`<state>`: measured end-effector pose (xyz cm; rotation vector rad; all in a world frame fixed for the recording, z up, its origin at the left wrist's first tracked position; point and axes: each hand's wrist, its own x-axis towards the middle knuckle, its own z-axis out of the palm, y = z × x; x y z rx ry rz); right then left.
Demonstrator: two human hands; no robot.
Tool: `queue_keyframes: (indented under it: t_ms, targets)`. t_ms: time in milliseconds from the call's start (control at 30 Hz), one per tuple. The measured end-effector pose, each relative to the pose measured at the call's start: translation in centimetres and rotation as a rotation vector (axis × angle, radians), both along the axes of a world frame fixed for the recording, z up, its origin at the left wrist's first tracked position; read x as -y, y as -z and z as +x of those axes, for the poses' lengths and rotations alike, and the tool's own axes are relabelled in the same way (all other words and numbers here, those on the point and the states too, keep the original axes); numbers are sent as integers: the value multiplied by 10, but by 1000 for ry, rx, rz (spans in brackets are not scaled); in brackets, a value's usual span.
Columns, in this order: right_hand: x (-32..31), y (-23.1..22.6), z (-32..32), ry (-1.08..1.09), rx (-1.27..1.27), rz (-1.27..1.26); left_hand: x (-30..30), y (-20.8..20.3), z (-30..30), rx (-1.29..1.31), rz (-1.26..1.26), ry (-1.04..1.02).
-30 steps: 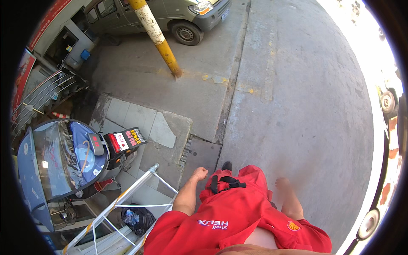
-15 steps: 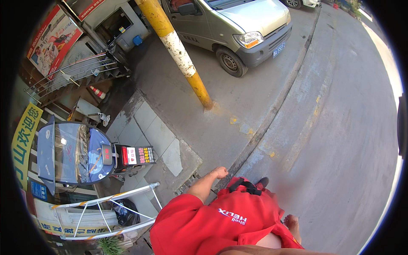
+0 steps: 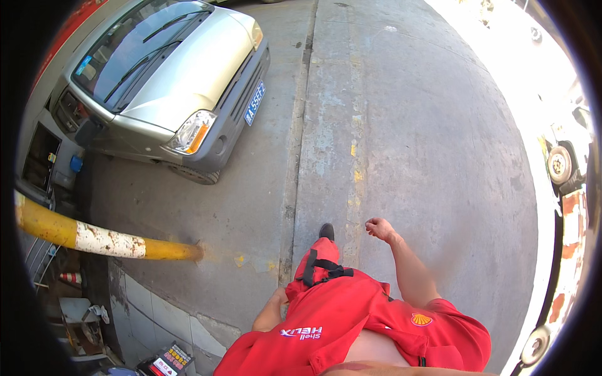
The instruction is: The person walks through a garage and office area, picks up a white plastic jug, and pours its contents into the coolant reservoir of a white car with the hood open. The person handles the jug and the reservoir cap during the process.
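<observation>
My right hand (image 3: pixel 378 228) swings out ahead of my body over the grey pavement, its fingers curled in and nothing seen in them. Low at my left side, my left hand (image 3: pixel 280 296) is beside the red trousers (image 3: pixel 326 254); its fingers are mostly hidden. I wear a red jacket (image 3: pixel 351 301) that hangs partly unfastened over the belly. A black strap with a buckle (image 3: pixel 323 271) hangs at the waist. One dark shoe (image 3: pixel 327 232) shows in front of me on the ground.
A silver-beige van (image 3: pixel 188 81) stands ahead to the left. Nearer on the left is a yellow and white post (image 3: pixel 113 241). A long seam (image 3: pixel 295 188) runs forward through the pavement. At the far right are a wheel (image 3: pixel 559 165) and a rusty, white-painted beam (image 3: pixel 572 232).
The view has turned right, so the van and post sit further left. My right hand has swung forward, while my left hand has gone back beside my body. A foot has stepped forward.
</observation>
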<state>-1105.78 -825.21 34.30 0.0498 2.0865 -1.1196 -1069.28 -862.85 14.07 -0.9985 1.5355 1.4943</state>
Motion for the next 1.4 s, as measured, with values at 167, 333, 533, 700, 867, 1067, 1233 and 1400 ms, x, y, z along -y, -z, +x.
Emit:
queue_keyframes:
  t_ms: [167,333,533,700,867,1067,1233,1400]
  targets:
    - [-128,70,-21,220,287,218,69,-91,-305,-204,-427,376]
    - [-217,134,-19,1009,641,195,90,-175,-598,-450,-520,334]
    - [-230,170,-187,1060,849,194,75,-176,-785,-384,-461,280]
    - [-171,133,-529,805,548,25,79,-153,-841,-87,-302,382]
    - [-24,39,-883,471,15,-140,91,-101,-917,-45,-290,198]
    - [116,-15,-1130,70,-141,-67,109,-32,-1100,-123,253,-124]
    - [49,39,-1217,69,226,48,129,-62,-1306,-129,53,43]
    - [-86,114,-1277,-416,61,380,164,-144,-1586,-254,-369,318]
